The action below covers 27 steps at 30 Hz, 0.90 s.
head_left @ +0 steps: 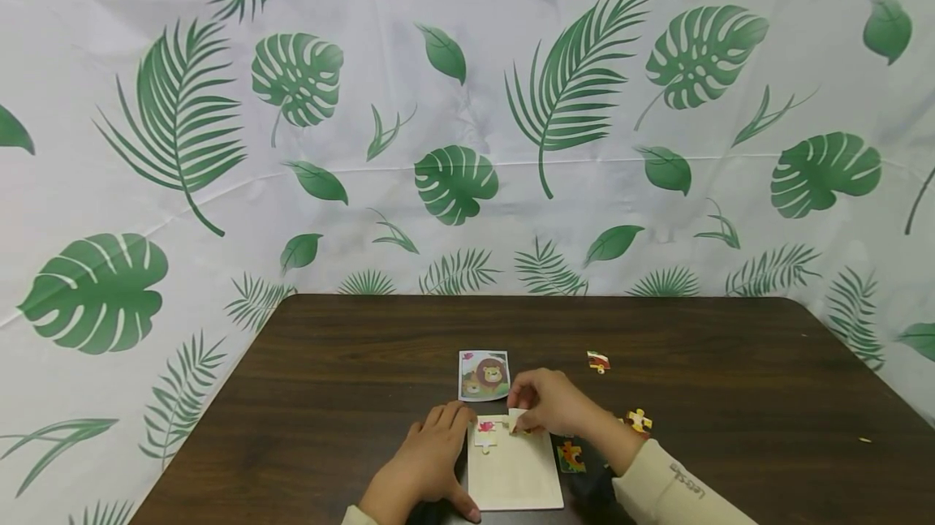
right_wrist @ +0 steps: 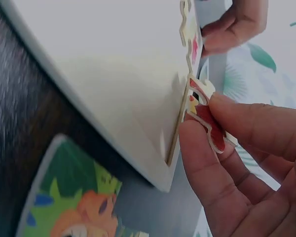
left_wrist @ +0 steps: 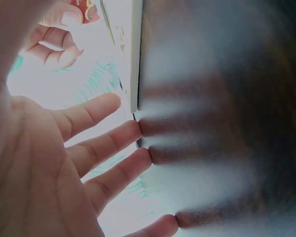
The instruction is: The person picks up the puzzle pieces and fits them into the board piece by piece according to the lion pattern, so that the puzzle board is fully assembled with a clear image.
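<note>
Left hand (head_left: 431,456), fingers spread straight, lay beside the board (head_left: 514,476); right hand (head_left: 549,403) pinched a puzzle piece (right_wrist: 214,127) at its far edge. Tilted entry, I judged, could dislodge laid pieces (head_left: 485,430).

Brown table (head_left: 351,379), lion card (head_left: 484,376), pale board (head_left: 514,480), loose puzzle pieces (head_left: 571,458)

Foreground puzzle piece (right_wrist: 76,195) — cut off

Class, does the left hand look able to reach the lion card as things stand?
Probably yes: the lion card lies uncovered just beyond the left hand, which rests by the board; nothing visible blocks the way.
</note>
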Available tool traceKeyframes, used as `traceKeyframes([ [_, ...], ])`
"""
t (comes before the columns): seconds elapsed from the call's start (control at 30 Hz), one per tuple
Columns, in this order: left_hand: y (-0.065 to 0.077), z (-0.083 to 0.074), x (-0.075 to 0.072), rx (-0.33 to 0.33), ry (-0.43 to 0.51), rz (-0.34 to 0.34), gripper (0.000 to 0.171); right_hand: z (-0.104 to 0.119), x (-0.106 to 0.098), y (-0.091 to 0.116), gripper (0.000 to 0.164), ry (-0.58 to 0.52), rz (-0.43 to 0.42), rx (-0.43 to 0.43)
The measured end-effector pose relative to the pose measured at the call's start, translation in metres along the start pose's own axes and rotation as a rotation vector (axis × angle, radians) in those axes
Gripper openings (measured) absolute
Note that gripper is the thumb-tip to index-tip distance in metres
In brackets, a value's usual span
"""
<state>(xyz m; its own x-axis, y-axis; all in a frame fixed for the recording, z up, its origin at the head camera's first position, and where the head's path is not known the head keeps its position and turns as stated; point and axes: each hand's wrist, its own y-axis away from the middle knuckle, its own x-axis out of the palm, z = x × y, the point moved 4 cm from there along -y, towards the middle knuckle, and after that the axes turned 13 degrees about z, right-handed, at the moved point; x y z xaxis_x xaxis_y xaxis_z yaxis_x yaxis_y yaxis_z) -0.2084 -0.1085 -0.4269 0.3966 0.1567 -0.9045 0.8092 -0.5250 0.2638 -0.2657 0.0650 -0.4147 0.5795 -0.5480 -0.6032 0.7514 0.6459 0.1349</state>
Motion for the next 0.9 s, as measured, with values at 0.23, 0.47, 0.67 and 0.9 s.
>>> traceKeyframes([
  [0.23,0.001,0.0,0.0,-0.005,-0.007,0.005,0.117,0.002,0.007,-0.004,0.018,-0.073,0.046,-0.014],
  [0.47,0.001,0.0,0.0,-0.006,-0.008,0.014,0.118,0.002,0.012,-0.006,0.017,-0.108,0.068,-0.005],
  [0.67,0.002,0.0,0.0,-0.008,0.0,0.018,0.117,0.002,0.014,-0.008,0.017,-0.075,0.063,0.0],
  [0.9,0.002,-0.001,-0.001,-0.01,0.005,0.018,0.116,0.004,0.015,-0.008,0.017,0.001,0.04,0.018],
])
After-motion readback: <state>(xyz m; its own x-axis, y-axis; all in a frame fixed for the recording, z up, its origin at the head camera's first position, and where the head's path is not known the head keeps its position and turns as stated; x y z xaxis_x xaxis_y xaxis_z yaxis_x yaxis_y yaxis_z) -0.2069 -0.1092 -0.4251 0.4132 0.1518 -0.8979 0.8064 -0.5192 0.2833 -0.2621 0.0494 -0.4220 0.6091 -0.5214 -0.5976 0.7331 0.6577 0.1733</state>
